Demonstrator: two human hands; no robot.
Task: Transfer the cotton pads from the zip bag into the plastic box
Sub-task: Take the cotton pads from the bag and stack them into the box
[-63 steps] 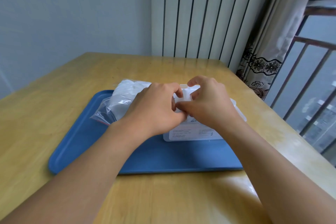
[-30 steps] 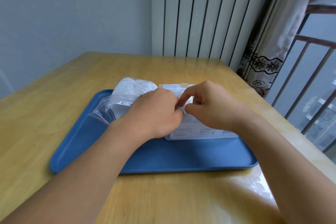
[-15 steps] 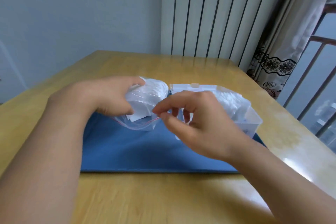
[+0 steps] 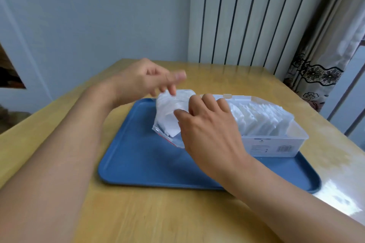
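Observation:
The clear zip bag (image 4: 168, 118) with white cotton pads inside is held tilted above the blue tray, its red zip line towards me. My right hand (image 4: 207, 124) grips the bag's right side, fingers curled over its top and thumb on its front. My left hand (image 4: 146, 79) hovers blurred above the bag with loosely curled fingers, and one fingertip touches the bag's upper corner. The clear plastic box (image 4: 276, 147) stands open on the tray's right half. A row of white cotton pads (image 4: 258, 118) stands inside it.
The blue tray (image 4: 138, 163) lies on a wooden table (image 4: 158, 213). A white radiator (image 4: 246, 16) and a patterned curtain (image 4: 316, 77) stand behind the table's far right. A window railing lies to the right.
Both hands left the box, whose lid now stands open. The bag was lifted off the tray. My left hand let go of the bag's side and rose, and my right hand took hold of it.

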